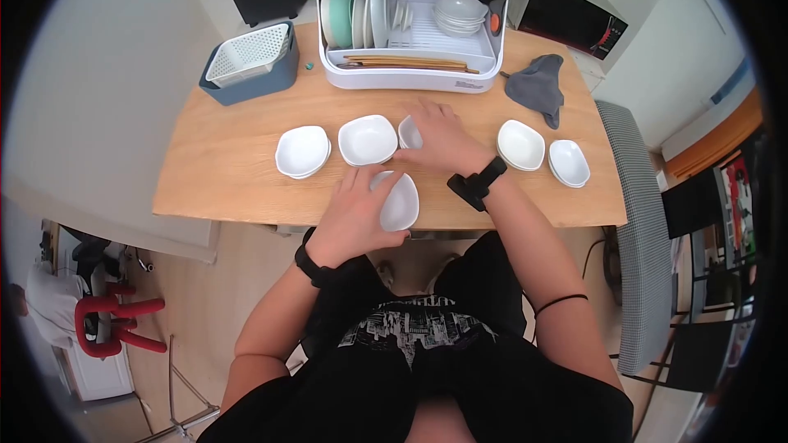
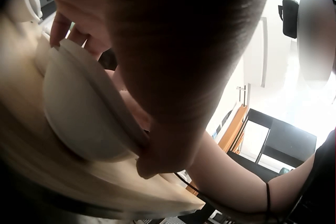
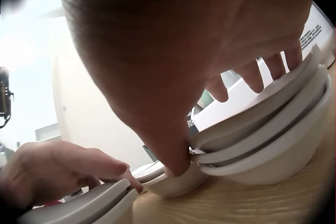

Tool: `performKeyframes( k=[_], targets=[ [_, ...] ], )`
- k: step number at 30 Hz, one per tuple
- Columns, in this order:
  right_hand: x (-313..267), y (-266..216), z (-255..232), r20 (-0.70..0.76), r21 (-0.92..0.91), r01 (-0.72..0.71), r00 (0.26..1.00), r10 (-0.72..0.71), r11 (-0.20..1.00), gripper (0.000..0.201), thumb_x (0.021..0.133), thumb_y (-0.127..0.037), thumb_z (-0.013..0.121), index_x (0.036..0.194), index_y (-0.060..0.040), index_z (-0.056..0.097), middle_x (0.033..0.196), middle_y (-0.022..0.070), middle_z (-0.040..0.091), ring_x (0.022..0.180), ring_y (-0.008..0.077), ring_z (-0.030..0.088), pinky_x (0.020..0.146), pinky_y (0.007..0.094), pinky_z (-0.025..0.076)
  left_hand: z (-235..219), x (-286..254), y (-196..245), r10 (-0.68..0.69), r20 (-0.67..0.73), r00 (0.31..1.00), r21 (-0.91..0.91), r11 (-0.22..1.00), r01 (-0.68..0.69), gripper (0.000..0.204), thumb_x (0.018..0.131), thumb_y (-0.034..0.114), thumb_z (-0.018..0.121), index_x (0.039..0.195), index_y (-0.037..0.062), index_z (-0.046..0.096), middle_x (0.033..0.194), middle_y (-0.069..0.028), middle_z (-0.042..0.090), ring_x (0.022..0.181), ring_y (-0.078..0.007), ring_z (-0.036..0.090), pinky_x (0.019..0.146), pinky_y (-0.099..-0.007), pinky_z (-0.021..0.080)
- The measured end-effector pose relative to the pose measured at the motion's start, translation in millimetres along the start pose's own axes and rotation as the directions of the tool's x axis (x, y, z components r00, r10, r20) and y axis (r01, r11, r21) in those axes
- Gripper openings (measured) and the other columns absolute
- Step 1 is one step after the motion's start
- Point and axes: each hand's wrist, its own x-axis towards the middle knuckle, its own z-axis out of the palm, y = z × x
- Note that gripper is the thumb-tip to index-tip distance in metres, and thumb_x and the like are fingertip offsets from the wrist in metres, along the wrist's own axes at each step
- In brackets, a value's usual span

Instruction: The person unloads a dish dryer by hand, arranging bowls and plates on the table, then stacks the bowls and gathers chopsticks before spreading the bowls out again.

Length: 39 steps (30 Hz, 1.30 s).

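Note:
Near the table's front edge, my left hand (image 1: 355,212) spans a white bowl (image 1: 400,202), thumb on one side of the rim and fingers on the other. In the left wrist view this bowl (image 2: 86,103) tilts in the frame, with fingertips right at its rim. My right hand (image 1: 447,138) grips a stack of white bowls (image 1: 410,133) from above, mostly hidden by the hand in the head view. The right wrist view shows several layered rims on that stack (image 3: 262,134), the thumb on the near side and fingers along the far rim.
White bowls stand at left (image 1: 302,151), in the middle (image 1: 367,140) and at right (image 1: 520,145), (image 1: 570,163). Behind are a dish rack (image 1: 410,78) with plates, bowls and chopsticks, a blue basin (image 1: 250,92) holding a white basket (image 1: 254,53), and a grey cloth (image 1: 538,90).

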Motion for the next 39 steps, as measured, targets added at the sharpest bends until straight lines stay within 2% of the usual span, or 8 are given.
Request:
performKeyframes(
  k=[6,9,11,18,24,29,32,39],
  targets=[
    [4.3,15.2,1.9,0.012,0.019,-0.128,0.992,0.128,0.992,0.097,0.084,-0.053,0.086,0.163,-0.0102,0.048,0.167,0.0283,0.041,0.147,0.0552,0.041,0.122,0.0641,0.035,11.3,20.9,-30.0,0.029,-0.053,0.998,-0.016,0.999,-0.030,0.091,0.070,0.032,0.094,0.150,0.0075,0.060,0.147,-0.0207,0.055,0.135,-0.0413,0.052,0.116,-0.0499,0.046],
    [-1.6,19.6,-0.5,-0.036,-0.021,-0.113,0.993,0.112,0.993,0.097,0.084,-0.053,0.085,0.164,-0.0114,0.047,0.169,0.0268,0.040,0.148,0.0550,0.040,0.122,0.0639,0.035,11.4,38.2,-41.2,-0.012,-0.044,0.999,0.006,1.000,0.012,0.090,0.071,0.033,0.094,0.151,0.0084,0.060,0.149,-0.0200,0.056,0.136,-0.0405,0.052,0.117,-0.0501,0.046],
    [-3.9,22.1,-2.5,-0.034,-0.047,-0.097,0.995,0.096,0.994,0.098,0.086,-0.052,0.086,0.164,-0.0070,0.045,0.166,0.0282,0.042,0.148,0.0554,0.041,0.126,0.0573,0.036,15.2,47.1,-50.9,-0.050,-0.051,0.997,0.022,0.998,0.051,0.090,0.072,0.034,0.095,0.151,0.0094,0.060,0.149,-0.0187,0.057,0.136,-0.0398,0.051,0.117,-0.0501,0.045],
    [-10.6,21.0,-5.3,-0.055,-0.005,-0.139,0.989,0.139,0.990,0.098,0.084,-0.049,0.088,0.164,-0.0120,0.045,0.166,0.0269,0.042,0.147,0.0545,0.042,0.125,0.0579,0.036,12.5,57.1,-49.3,-0.067,-0.052,0.996,0.007,0.998,0.067,0.092,0.072,0.036,0.096,0.152,0.0110,0.060,0.149,-0.0156,0.058,0.137,-0.0391,0.051,0.117,-0.0501,0.045],
    [-9.9,18.1,4.9,-0.232,-0.136,-0.058,0.972,0.025,0.989,0.090,0.085,-0.039,0.088,0.162,-0.0139,0.049,0.164,0.0217,0.046,0.142,0.0521,0.046,0.122,0.0595,0.040,13.7,58.5,-50.1,-0.072,-0.141,0.987,-0.048,0.997,0.066,0.092,0.071,0.031,0.098,0.153,0.0128,0.060,0.152,-0.0144,0.056,0.137,-0.0392,0.050,0.116,-0.0504,0.045],
    [-13.2,18.6,-0.4,-0.348,-0.127,0.030,0.935,-0.073,0.991,0.085,0.086,-0.041,0.088,0.158,-0.0135,0.052,0.161,0.0153,0.050,0.141,0.0488,0.048,0.114,0.0624,0.046,-5.8,33.4,-43.6,-0.001,-0.249,0.969,0.042,0.999,0.011,0.094,0.069,0.027,0.099,0.153,0.0117,0.059,0.153,-0.0153,0.055,0.137,-0.0403,0.050,0.116,-0.0532,0.044],
    [-34.9,8.1,-15.8,-0.430,-0.088,0.095,0.894,-0.124,0.992,0.082,0.086,-0.037,0.087,0.157,-0.0135,0.053,0.161,0.0144,0.051,0.140,0.0488,0.048,0.116,0.0599,0.045,-13.6,-1.3,-46.6,-0.056,-0.243,0.968,0.028,0.998,0.065,0.091,0.069,0.029,0.099,0.151,0.0121,0.061,0.153,-0.0166,0.053,0.138,-0.0407,0.049,0.116,-0.0536,0.043],
    [-126.9,-10.1,-16.1,-0.322,-0.049,0.028,0.946,-0.042,0.998,0.083,0.085,-0.031,0.087,0.157,-0.0106,0.052,0.158,0.0149,0.054,0.137,0.0435,0.052,0.118,0.0539,0.044,-14.9,-44.8,-50.0,-0.130,-0.182,0.975,0.047,0.989,0.141,0.090,0.073,0.030,0.098,0.152,0.0083,0.059,0.153,-0.0183,0.054,0.137,-0.0421,0.051,0.116,-0.0543,0.043]
  ],
)
